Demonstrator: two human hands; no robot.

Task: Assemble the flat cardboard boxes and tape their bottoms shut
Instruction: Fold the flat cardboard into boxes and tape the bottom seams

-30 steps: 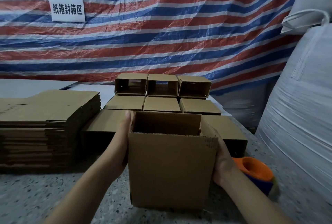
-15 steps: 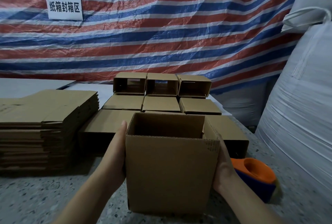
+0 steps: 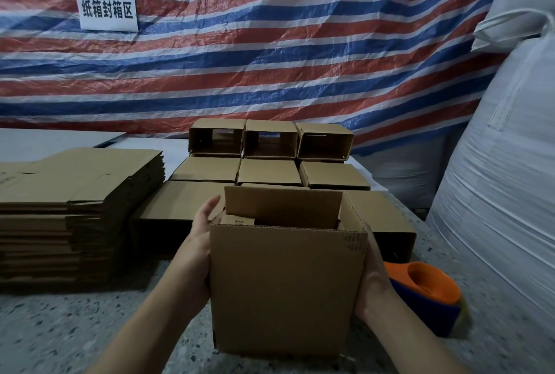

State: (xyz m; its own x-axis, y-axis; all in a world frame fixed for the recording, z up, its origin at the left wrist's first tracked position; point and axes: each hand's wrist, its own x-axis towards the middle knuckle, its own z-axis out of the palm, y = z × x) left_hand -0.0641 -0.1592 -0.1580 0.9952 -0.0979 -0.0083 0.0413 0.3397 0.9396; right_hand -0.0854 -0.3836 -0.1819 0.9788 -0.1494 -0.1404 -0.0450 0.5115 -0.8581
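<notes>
Since half a second ago, the far flap of the open box (image 3: 288,292) stands raised above its rim, and a small side flap now shows folded inward at the left of the opening.

At far left, a stack of flat cardboard boxes (image 3: 78,208) lies on the speckled surface (image 3: 60,334). Just right of it, the left hand (image 3: 200,249) lies flat against the open box's left wall, fingers straight and reaching up past the rim. That box stands upright on the surface, mouth up; nothing but its own flaps shows inside.

Behind it, assembled boxes (image 3: 270,160) sit in rows, the three farthest lying on their sides with hollow interiors facing the camera.

The right hand (image 3: 371,277) presses flat on the box's right wall. Just beside it rests an orange and blue tape dispenser (image 3: 426,295). A large white woven sack (image 3: 504,181) stands at far right.
</notes>
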